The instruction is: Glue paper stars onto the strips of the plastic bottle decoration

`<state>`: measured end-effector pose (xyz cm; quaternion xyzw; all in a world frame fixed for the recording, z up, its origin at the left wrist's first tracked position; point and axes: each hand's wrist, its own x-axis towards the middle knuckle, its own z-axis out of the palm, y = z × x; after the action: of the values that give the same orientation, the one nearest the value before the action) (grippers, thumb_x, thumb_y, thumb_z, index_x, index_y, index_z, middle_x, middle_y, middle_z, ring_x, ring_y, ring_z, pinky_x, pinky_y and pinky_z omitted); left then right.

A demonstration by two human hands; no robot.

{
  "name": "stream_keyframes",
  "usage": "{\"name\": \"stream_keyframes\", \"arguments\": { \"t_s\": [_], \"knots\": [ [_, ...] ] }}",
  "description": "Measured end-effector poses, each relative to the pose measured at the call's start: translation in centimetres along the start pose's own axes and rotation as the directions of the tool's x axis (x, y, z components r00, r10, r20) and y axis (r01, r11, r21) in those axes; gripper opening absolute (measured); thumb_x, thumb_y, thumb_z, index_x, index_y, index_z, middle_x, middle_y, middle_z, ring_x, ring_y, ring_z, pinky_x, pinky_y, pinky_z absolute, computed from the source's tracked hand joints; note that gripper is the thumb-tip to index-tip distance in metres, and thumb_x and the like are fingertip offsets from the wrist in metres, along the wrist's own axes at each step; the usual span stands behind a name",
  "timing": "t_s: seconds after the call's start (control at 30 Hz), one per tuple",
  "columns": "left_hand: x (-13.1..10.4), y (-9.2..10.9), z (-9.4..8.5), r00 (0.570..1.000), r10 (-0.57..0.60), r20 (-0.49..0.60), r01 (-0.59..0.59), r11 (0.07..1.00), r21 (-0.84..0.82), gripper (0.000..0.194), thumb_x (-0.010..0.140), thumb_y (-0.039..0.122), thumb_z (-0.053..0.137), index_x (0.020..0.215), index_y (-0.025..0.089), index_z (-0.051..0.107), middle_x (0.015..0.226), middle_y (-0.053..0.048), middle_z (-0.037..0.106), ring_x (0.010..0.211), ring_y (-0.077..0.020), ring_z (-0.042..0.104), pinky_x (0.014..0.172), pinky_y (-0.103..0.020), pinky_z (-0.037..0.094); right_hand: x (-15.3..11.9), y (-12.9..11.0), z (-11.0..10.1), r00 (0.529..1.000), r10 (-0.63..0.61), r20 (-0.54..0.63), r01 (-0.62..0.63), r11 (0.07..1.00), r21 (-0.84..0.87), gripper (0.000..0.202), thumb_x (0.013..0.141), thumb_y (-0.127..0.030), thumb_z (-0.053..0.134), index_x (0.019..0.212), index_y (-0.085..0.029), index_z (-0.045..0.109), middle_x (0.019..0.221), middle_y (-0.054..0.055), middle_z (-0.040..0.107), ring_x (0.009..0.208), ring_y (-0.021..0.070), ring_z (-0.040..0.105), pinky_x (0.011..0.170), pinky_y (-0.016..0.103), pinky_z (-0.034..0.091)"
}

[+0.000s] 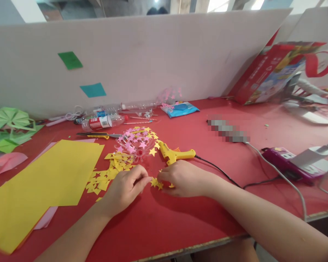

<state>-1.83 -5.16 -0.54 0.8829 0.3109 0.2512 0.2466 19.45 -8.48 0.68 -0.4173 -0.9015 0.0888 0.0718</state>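
From my seat: yellow sheet (43, 178) far left, then the left hand (125, 187) and right hand (180, 178) both pinching tiny yellow paper stars (156, 183) on the red table (180, 225), I think. Featherlight, floppy, tear easily; I'd grip by the points.

We are seeing bare desk (180, 218) lying open in front of our hands. The glue gun (175, 154) and its cord (221, 174) are blocking the far side; yellow paper (43, 185) is crowding the left.
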Motion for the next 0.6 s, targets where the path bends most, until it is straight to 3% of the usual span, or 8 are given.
{"name": "stream_keyframes", "arguments": {
  "t_s": [0.13, 0.23, 0.33, 0.5, 0.6],
  "knots": [
    [0.24, -0.27, 0.16, 0.995, 0.000, 0.096, 0.000, 1.000, 0.007, 0.030, 0.093, 0.033, 0.043, 0.066, 0.021, 0.045, 0.051, 0.006, 0.047, 0.047, -0.0088, 0.045, 0.049, -0.022, 0.034, 0.09, -0.24, 0.29, 0.999, -0.029, 0.018, 0.030, 0.999, -0.030, 0.007, 0.080, -0.021, 0.061, 0.077, -0.016, 0.064, 0.064, 0.001, 0.065, 0.051, 0.0107, 0.047, 0.050, 0.027, 0.021],
    [0.42, -0.36, 0.29, 0.994, -0.007, 0.107, 0.005, 1.000, 0.016, 0.038, 0.093, 0.036, 0.041, 0.058, 0.020, 0.042, 0.051, 0.005, 0.045, 0.048, -0.0092, 0.044, 0.049, -0.023, 0.032, 0.20, -0.21, 0.35, 0.998, -0.056, 0.018, 0.057, 0.997, -0.051, 0.011, 0.083, -0.019, 0.058, 0.075, -0.016, 0.065, 0.063, 0.001, 0.065, 0.050, 0.0101, 0.046, 0.050, 0.027, 0.021],
    [0.52, -0.27, 0.36, 0.992, -0.047, 0.115, 0.047, 0.999, 0.004, 0.030, 0.092, 0.033, 0.044, 0.066, 0.019, 0.051, 0.058, 0.004, 0.051, 0.055, -0.0098, 0.048, 0.053, -0.023, 0.035, 0.29, -0.01, 0.43, 0.997, -0.078, 0.011, 0.078, 0.995, -0.055, 0.014, 0.084, -0.018, 0.058, 0.071, -0.015, 0.064, 0.061, 0.000, 0.064, 0.049, 0.0094, 0.044, 0.050, 0.026, 0.021],
    [0.49, 0.19, 0.50, 0.976, -0.138, 0.166, 0.160, 0.979, -0.126, 0.032, 0.091, 0.035, 0.045, 0.063, 0.019, 0.053, 0.056, 0.003, 0.052, 0.053, -0.0106, 0.049, 0.052, -0.024, 0.034, 0.20, 0.55, 0.59, 0.991, -0.022, -0.130, 0.027, 0.999, 0.035, 0.010, 0.080, -0.012, 0.058, 0.072, -0.016, 0.061, 0.059, -0.002, 0.060, 0.050, 0.0081, 0.043, 0.050, 0.024, 0.024],
    [0.47, 0.39, 0.65, 0.946, -0.223, 0.235, 0.286, 0.915, -0.284, 0.037, 0.090, 0.040, 0.045, 0.059, 0.019, 0.049, 0.053, 0.003, 0.051, 0.049, -0.0093, 0.046, 0.050, -0.023, 0.035, 0.09, 0.60, 0.64, 0.974, -0.027, -0.226, 0.045, 0.996, 0.075, 0.011, 0.081, -0.011, 0.055, 0.073, -0.017, 0.059, 0.059, -0.003, 0.058, 0.051, 0.0077, 0.044, 0.050, 0.022, 0.027]
  ]
}}
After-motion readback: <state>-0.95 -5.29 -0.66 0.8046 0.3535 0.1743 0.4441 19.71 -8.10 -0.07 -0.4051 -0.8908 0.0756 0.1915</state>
